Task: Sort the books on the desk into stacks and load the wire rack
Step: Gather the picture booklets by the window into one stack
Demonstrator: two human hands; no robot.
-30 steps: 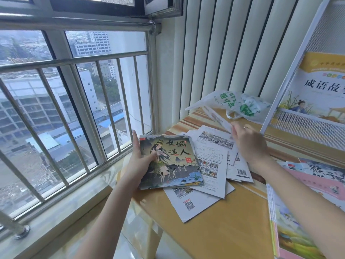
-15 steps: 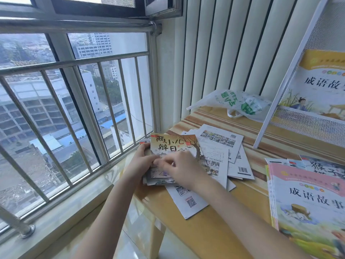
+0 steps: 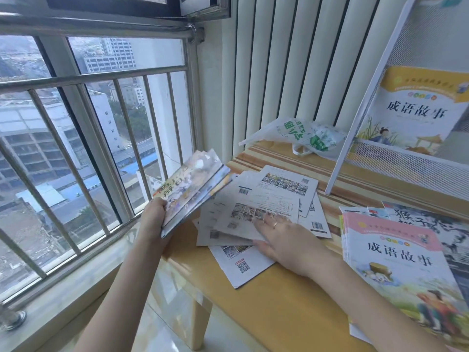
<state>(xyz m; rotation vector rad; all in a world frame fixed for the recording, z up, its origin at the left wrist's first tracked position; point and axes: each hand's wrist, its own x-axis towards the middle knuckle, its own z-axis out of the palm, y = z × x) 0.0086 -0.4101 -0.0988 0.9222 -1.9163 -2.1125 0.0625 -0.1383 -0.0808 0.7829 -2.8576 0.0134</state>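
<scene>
Your left hand (image 3: 152, 219) grips thin picture books (image 3: 193, 191); they are floppy and slippery, hold the spines. Right hand (image 3: 286, 240) lies flat on booklets (image 3: 256, 212).

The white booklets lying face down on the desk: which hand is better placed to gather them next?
The right hand. It lies open on the white booklets, fingers flat. The left hand is busy: it grips a bundle of thin books, lifted over the desk edge.

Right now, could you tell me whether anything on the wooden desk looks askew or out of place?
Yes: the white face-down booklets lie fanned crookedly, one overhanging the wooden desk edge, and a crumpled green-printed plastic bag sits among the books.
</scene>
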